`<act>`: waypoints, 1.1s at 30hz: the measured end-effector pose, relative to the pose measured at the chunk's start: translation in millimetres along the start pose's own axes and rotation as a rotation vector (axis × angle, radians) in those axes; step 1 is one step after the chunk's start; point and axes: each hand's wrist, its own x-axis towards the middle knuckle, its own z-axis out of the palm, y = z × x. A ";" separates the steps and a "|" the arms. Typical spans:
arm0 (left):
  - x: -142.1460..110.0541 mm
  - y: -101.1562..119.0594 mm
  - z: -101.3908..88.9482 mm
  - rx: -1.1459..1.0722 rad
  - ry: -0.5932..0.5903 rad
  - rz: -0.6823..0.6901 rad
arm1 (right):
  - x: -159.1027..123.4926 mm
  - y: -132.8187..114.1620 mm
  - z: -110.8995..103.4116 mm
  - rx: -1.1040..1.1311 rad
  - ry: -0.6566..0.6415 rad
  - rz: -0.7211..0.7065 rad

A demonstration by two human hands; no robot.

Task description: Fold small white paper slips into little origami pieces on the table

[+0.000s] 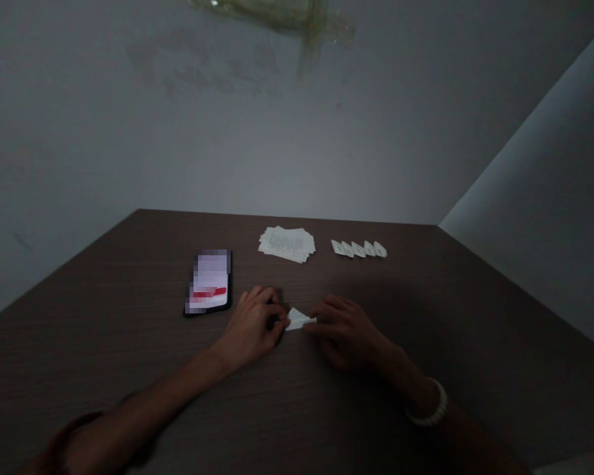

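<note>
A small folded piece of white paper (297, 319) with faint printed lines lies low over the table between my two hands. My left hand (255, 321) pinches its left end between thumb and forefinger. At its right end, the thumb and fingers of my right hand (345, 332) close on the paper. Behind the hands rests a loose stack of printed paper slips (287, 244). To the right of that stack, several small folded paper pieces (359, 249) stand in an overlapping row.
A phone (208, 280) with a lit screen lies left of my left hand. The dark brown table (143, 277) meets a grey wall (218, 145) at its far edge, and another wall (549, 185) rises on the right. A beaded bracelet (433, 406) circles my right wrist.
</note>
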 end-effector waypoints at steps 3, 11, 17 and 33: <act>-0.1 -0.6 -0.1 -0.002 0.003 -0.001 | 2.2 -5.2 -0.2 0.063 -0.010 -0.007; -0.2 -2.4 -1.4 0.070 0.090 0.028 | 6.5 -13.1 -3.1 0.101 -0.020 0.032; -9.9 1.1 -8.9 0.155 0.013 0.330 | 5.6 -11.4 0.5 0.091 -0.012 0.057; -9.5 5.3 -9.5 0.234 -0.064 0.286 | 7.6 -12.4 2.2 0.081 -0.029 0.072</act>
